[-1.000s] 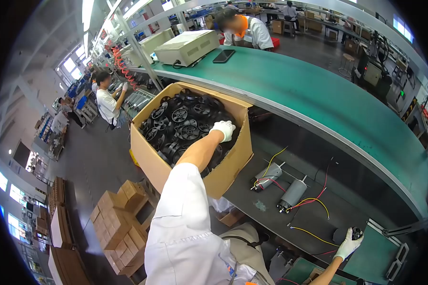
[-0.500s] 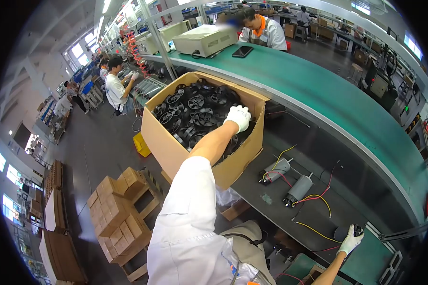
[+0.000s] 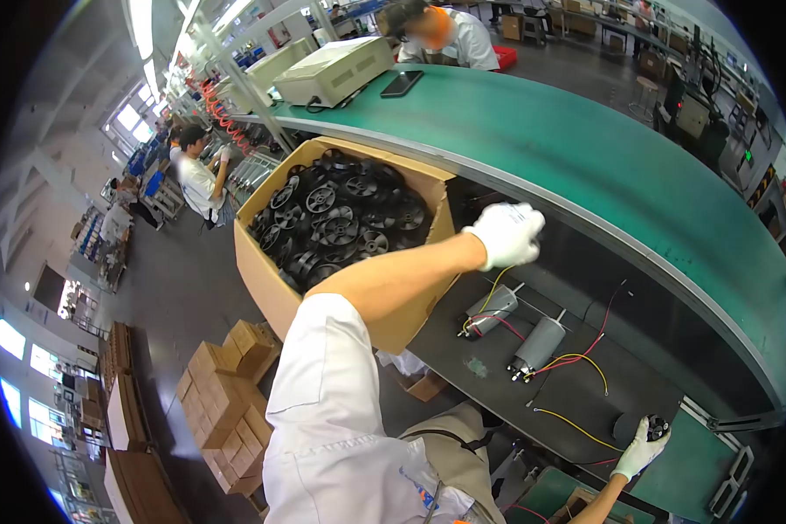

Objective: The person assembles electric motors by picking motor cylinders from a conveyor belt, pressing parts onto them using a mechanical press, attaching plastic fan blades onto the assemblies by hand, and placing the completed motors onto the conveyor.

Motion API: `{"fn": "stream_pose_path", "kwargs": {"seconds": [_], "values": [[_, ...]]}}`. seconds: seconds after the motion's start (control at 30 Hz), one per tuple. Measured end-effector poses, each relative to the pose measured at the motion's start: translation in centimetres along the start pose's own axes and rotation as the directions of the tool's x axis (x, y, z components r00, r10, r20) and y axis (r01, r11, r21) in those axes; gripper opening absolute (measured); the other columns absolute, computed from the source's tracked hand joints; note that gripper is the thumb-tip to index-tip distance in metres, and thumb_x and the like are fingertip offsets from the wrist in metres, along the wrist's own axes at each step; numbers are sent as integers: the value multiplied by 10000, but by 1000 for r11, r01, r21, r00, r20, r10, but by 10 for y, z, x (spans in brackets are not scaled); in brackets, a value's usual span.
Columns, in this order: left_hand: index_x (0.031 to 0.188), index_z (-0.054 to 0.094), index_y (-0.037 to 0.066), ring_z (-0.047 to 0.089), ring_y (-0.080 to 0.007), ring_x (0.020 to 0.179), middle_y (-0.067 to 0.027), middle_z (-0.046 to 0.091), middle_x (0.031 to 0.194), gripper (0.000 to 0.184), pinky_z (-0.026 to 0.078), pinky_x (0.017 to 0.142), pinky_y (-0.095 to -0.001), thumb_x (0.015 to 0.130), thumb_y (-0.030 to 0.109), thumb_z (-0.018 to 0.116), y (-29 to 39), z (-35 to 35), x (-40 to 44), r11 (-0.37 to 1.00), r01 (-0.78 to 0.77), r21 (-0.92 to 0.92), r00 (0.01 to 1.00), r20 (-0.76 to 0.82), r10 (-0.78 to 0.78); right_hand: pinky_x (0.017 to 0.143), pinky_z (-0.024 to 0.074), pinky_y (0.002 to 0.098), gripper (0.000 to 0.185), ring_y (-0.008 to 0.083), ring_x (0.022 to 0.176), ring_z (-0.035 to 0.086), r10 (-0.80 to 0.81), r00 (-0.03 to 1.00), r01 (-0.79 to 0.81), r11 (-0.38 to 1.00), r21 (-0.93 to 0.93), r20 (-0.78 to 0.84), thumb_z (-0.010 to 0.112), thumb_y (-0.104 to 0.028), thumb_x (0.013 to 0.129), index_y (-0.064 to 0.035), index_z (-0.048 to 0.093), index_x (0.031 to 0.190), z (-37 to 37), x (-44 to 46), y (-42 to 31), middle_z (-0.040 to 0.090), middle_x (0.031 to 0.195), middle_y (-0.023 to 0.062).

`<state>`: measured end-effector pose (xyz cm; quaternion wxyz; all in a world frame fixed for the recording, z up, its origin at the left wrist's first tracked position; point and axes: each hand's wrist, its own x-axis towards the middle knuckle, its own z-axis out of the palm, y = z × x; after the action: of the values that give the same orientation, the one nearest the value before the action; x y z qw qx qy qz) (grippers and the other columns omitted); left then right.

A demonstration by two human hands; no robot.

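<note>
My left hand [image 3: 508,236], in a white glove, is above the bench just right of the cardboard box [image 3: 275,284]. Its fingers are curled down and closed; whatever they may hold is hidden under the glove. Black plastic fan wheels [image 3: 339,227] fill the box. At the lower right, my gloved right hand [image 3: 642,451] is closed around a dark cylindrical motor [image 3: 625,427], with a black part showing by the fingertips. A yellow wire [image 3: 576,423] runs toward that motor. Two grey motors [image 3: 540,343] with red and yellow leads lie on the bench between my hands.
A green conveyor belt [image 3: 533,131] with a metal edge curves behind the bench. On it are a beige instrument [image 3: 336,74] and a black phone [image 3: 402,84]. Stacked cartons [image 3: 223,393] stand on the floor at left. Co-workers sit across the belt and along the line.
My left hand has come out of the box of fan wheels and moved right, over the bench. My right hand stays on the dark motor. The view has shifted slightly.
</note>
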<state>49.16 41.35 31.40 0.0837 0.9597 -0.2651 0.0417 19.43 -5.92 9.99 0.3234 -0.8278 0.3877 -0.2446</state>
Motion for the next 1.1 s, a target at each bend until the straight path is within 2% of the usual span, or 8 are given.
{"fn": "stream_pose_path", "kwargs": {"seconds": [0.1, 0.43, 0.63, 0.7, 0.9, 0.93, 1.0, 1.1], "values": [[1077, 691, 15, 714, -413, 1030, -238, 739, 1033, 369, 563, 878, -492, 827, 286, 712, 42, 51, 30, 952, -9, -305, 946, 306, 107, 1154, 439, 466, 763, 373, 1355, 540, 11, 1000, -10, 1000, 20, -23, 791, -287, 965, 37, 438, 1559, -2, -6, -15, 500, 1493, 251], [1227, 641, -69, 682, -327, 1126, -223, 703, 1166, 483, 525, 947, -407, 935, 301, 749, 108, 301, 5, 601, 301, -740, 864, 478, 156, 1177, 470, 450, 765, 350, 1398, 509, 94, 996, -92, 982, 166, -7, 771, -162, 956, 58, 387, 1580, 9, 0, 1, 439, 1555, 235], [1175, 646, -54, 660, -222, 1005, -163, 712, 1076, 417, 525, 894, -364, 952, 272, 778, 108, 299, 8, 444, 427, -788, 861, 504, 66, 1172, 450, 436, 734, 316, 1345, 561, 138, 990, -128, 971, 204, -37, 753, -97, 973, 54, 381, 1587, 12, -2, -14, 487, 1535, 231], [1186, 639, -54, 656, -218, 1002, -155, 707, 1078, 416, 522, 882, -366, 960, 269, 773, 110, 297, 7, 366, 475, -800, 842, 534, 75, 949, 576, 488, 813, 375, 1076, 674, -187, 969, 189, 982, -7, -159, 944, -287, 828, 92, 507, 1400, 12, -4, -18, 660, 1241, 284], [1192, 626, -41, 678, -204, 985, -142, 708, 1088, 393, 547, 874, -361, 981, 262, 759, 122, 291, 6, 273, 478, -835, 859, 509, 51, 969, 566, 491, 813, 350, 1123, 667, -37, 996, 48, 991, 126, -85, 941, -249, 835, 104, 490, 1413, 7, -4, -38, 660, 1289, 260], [1184, 635, -30, 689, -190, 951, -136, 714, 1071, 359, 559, 843, -357, 984, 245, 752, 128, 272, 7, 73, 579, -812, 812, 582, 35, 983, 565, 492, 832, 347, 1127, 667, -21, 999, 24, 996, 90, -34, 941, -247, 836, 108, 476, 1427, 2, -4, -41, 656, 1314, 262], [1156, 687, 5, 705, -151, 844, -92, 730, 1005, 245, 584, 746, -343, 982, 173, 729, 140, 247, 13, -226, 643, -732, 756, 653, 41, 1139, 497, 439, 780, 312, 1348, 547, 129, 991, -132, 908, 399, 34, 770, -56, 939, 37, 363, 1598, 12, -5, 7, 475, 1540, 211], [1155, 663, 29, 698, -171, 848, -87, 732, 1048, 222, 583, 732, -348, 1001, 182, 708, 157, 229, 23, -259, 540, -801, 838, 538, 85, 1085, 516, 417, 798, 276, 1274, 589, 91, 993, -111, 943, 313, 78, 767, 78, 894, 32, 356, 1576, -4, -8, -38, 504, 1497, 193]]}}
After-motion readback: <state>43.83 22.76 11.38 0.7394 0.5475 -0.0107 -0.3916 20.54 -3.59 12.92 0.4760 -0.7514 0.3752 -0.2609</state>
